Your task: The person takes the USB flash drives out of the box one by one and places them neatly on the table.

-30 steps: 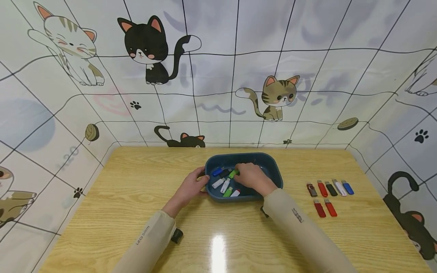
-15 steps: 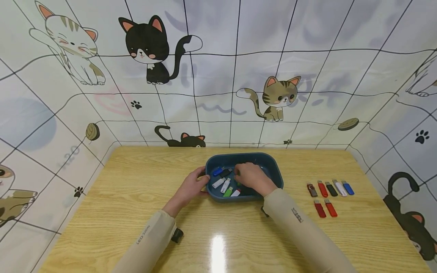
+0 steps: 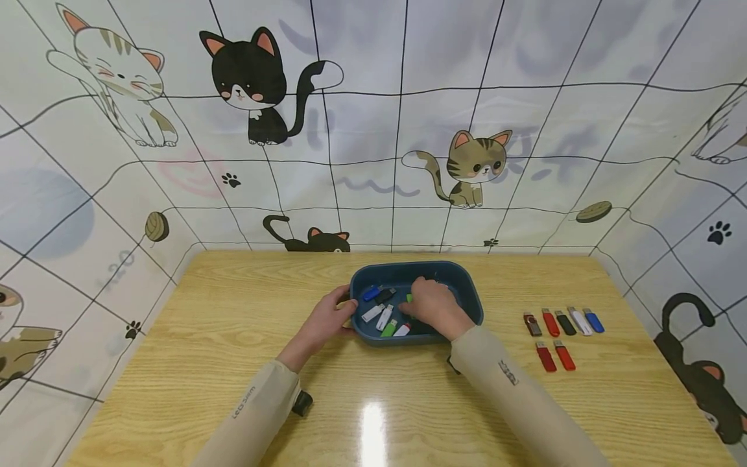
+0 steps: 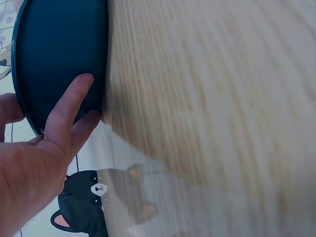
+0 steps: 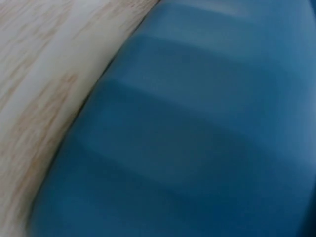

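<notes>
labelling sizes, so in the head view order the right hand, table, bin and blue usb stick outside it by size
Largest to smallest:
table
bin
right hand
blue USB stick

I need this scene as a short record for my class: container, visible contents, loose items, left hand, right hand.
Container: blue bin on a wooden table
Visible contents: blue stick, black stick, two white sticks, green stick, white-and-red stick
Loose items: right of the bin, far row of five USB sticks, near row of two red sticks
Left hand: grips the bin's left end
Right hand: inside the bin, green bit beside it; grip unclear
</notes>
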A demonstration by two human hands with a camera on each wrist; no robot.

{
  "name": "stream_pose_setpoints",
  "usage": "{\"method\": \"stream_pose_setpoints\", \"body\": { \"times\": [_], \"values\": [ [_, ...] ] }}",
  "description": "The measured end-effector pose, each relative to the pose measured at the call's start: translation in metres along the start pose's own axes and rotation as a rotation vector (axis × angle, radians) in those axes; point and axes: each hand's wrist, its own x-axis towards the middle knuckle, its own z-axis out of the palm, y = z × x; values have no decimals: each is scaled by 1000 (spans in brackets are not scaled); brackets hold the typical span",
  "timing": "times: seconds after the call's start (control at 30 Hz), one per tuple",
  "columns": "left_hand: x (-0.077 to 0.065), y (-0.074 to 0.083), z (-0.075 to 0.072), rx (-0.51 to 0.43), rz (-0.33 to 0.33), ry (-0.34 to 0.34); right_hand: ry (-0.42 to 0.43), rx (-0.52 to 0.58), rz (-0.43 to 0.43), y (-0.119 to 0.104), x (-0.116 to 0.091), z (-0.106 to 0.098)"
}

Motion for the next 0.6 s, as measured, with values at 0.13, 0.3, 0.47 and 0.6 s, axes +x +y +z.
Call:
{"method": "stream_pose_setpoints", "body": {
  "times": [0.13, 0.3, 0.47, 0.6],
  "values": [
    [0, 0, 0, 11, 1, 6, 12, -15, -20, 1, 1, 2],
    [0, -1, 0, 16, 1, 8, 28, -17, -51, 2, 3, 3],
    [0, -1, 0, 12, 5, 4, 27, -15, -70, 2, 5, 5],
    [0, -2, 0, 11, 7, 2, 25, -12, -77, 3, 6, 6]
  ]
}}
